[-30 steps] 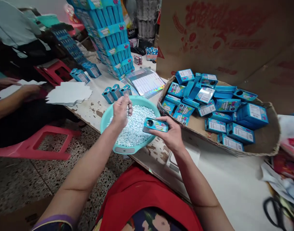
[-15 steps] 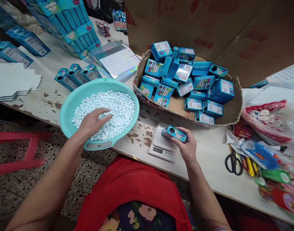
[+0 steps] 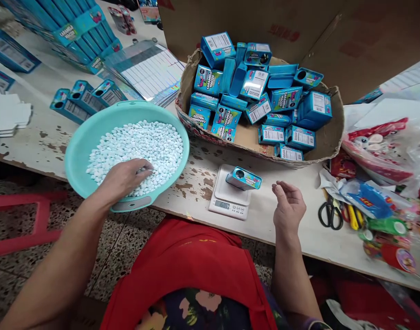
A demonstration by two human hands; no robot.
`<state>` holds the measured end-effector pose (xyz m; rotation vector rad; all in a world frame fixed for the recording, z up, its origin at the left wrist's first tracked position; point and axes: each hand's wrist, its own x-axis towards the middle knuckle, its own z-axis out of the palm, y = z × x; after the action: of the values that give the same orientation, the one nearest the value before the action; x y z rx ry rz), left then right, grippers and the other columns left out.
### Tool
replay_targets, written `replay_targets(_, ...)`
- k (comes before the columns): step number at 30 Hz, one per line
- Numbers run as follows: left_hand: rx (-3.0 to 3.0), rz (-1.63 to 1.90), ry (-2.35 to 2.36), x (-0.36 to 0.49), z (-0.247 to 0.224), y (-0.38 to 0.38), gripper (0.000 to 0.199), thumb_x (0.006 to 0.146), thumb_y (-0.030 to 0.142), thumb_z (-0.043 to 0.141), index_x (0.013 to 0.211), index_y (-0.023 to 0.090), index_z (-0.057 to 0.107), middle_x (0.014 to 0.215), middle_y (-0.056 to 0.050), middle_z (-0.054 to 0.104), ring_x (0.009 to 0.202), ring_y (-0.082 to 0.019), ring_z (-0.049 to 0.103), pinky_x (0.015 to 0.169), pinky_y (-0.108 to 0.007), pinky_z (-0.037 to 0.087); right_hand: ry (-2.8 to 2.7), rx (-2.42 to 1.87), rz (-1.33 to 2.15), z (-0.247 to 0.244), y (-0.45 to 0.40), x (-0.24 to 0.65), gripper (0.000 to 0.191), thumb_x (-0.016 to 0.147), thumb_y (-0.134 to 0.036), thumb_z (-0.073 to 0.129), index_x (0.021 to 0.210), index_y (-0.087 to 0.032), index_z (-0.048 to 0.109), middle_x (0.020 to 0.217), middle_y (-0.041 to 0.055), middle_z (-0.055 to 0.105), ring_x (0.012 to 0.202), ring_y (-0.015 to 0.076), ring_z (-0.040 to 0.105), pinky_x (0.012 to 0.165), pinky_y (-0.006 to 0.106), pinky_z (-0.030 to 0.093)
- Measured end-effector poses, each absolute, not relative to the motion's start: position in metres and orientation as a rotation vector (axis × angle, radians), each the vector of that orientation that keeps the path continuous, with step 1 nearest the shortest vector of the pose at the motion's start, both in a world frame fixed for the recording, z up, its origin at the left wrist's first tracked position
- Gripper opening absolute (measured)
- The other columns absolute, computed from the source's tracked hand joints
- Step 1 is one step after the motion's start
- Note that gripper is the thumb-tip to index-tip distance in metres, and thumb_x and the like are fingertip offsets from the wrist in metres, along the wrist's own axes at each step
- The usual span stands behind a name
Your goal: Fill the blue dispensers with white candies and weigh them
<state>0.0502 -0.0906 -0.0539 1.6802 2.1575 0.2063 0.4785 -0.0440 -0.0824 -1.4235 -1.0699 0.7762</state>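
A: In the head view, where do we find our left hand (image 3: 127,176)?

B: We see it over the turquoise basin (image 3: 80,146), with its fingertips among the pale candies (image 3: 157,146). Its fingers curve downward; we cannot tell whether its grip is open or closed on any candies.

A: And our right hand (image 3: 290,206)?

B: We note an open grip, with fingers loosely curled, above the surface (image 3: 261,217) near its front edge. It lies just beside the blue box (image 3: 245,179), apart from it.

A: Where does that box rest?

B: We locate it on the pan of the white digital scale (image 3: 227,192), with its narrow, round-holed face upward. The scale sits near the front edge of the surface, between the basin and our right hand. The basin lies to the left, its handle side reaching to the front edge.

A: What do we record around them?

B: Behind the scale we see the cut-down carton (image 3: 249,137), holding many jumbled blue boxes (image 3: 227,120). Three standing boxes (image 3: 88,101) are just behind the basin, and printed sheets (image 3: 155,73) lie between them and the carton. Toward the right end of the surface, we mark black-handled scissors (image 3: 330,215) near the front edge, and a clear plastic bag (image 3: 382,153) behind them.
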Motion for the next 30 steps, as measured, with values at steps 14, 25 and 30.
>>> replay_targets(14, 1.695, 0.561, 2.213, 0.041, -0.048, -0.093, 0.026, 0.078, 0.04, 0.056, 0.097, 0.026, 0.067, 0.117, -0.003, 0.063, 0.107, -0.025, 0.055, 0.097, -0.037, 0.04, -1.234, -1.394, 0.887, -0.092, -0.046, 0.475, 0.052, 0.068, -0.04, 0.076, 0.113, -0.021, 0.057, 0.114, 0.01, 0.064, 0.103, 0.0224, 0.063, 0.091, 0.044, 0.049)
replay_targets(25, 0.359, 1.706, 1.12, 0.149, -0.012, -0.055, 0.044, 0.079, 0.056, 0.06, 0.099, 0.017, 0.066, 0.103, -0.011, 0.068, 0.096, -0.021, 0.063, 0.083, -0.031, 0.05, -1.956, -1.064, 0.657, -0.023, -0.003, 0.372, 0.032, 0.071, -0.036, 0.075, 0.099, -0.023, 0.065, 0.089, 0.0014, 0.063, 0.082, 0.0194, 0.059, 0.076, 0.034, 0.047)
replay_targets(30, -0.042, 1.816, 0.963, 0.133, -0.009, -0.036, 0.044, 0.085, 0.056, 0.053, 0.09, 0.014, 0.067, 0.094, -0.01, 0.069, 0.08, -0.017, 0.065, 0.066, -0.025, 0.049, -2.329, -0.648, 0.503, 0.016, 0.019, 0.29, 0.03, 0.077, -0.033, 0.071, 0.106, -0.026, 0.068, 0.094, 0.0042, 0.065, 0.088, 0.0228, 0.059, 0.078, 0.037, 0.045)
